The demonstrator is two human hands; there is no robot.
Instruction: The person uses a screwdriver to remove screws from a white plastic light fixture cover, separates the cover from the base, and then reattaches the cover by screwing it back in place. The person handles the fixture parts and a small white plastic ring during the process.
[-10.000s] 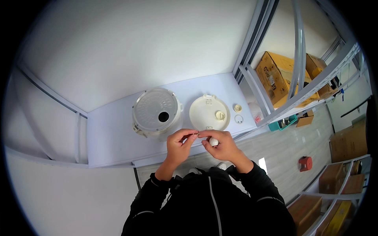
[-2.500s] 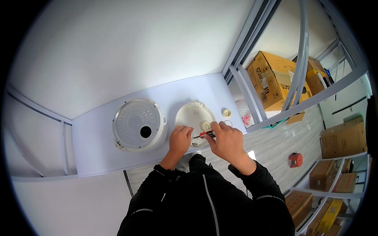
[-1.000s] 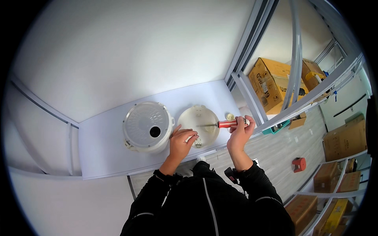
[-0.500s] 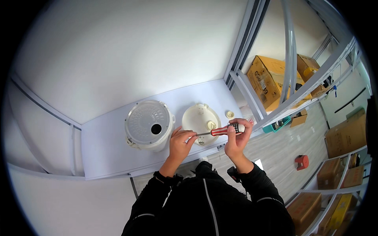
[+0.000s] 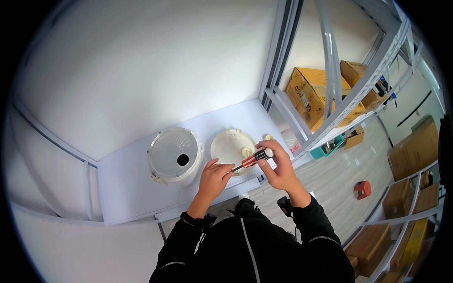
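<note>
A screwdriver (image 5: pixel 250 161) with a red, white and dark patterned handle is gripped in my right hand (image 5: pixel 279 170). Its thin metal shaft slants down to the left, toward the fingertips of my left hand (image 5: pixel 215 177). Those fingertips are pinched at the screwdriver's tip; whatever sits between them is too small to make out. Beyond and below the tool lies a round cream plastic cover (image 5: pixel 222 144), with a small cream round piece (image 5: pixel 246 152) on it. Left of my hands stands a white cylindrical appliance body (image 5: pixel 171 153) with a grey disc-shaped top and a dark round hole.
The pale table (image 5: pixel 127 203) meets a white wall at the back. Another small cream part (image 5: pixel 268 137) lies near its right end. A metal frame post (image 5: pixel 278 61) rises there. Rightward are a shelf with a cardboard box (image 5: pixel 306 96), a teal bin (image 5: pixel 327 148) and a red stool (image 5: pixel 362 189).
The view has shifted slightly. My right hand has tilted the screwdriver more steeply, its handle end higher, and the tip stays at my left fingertips.
</note>
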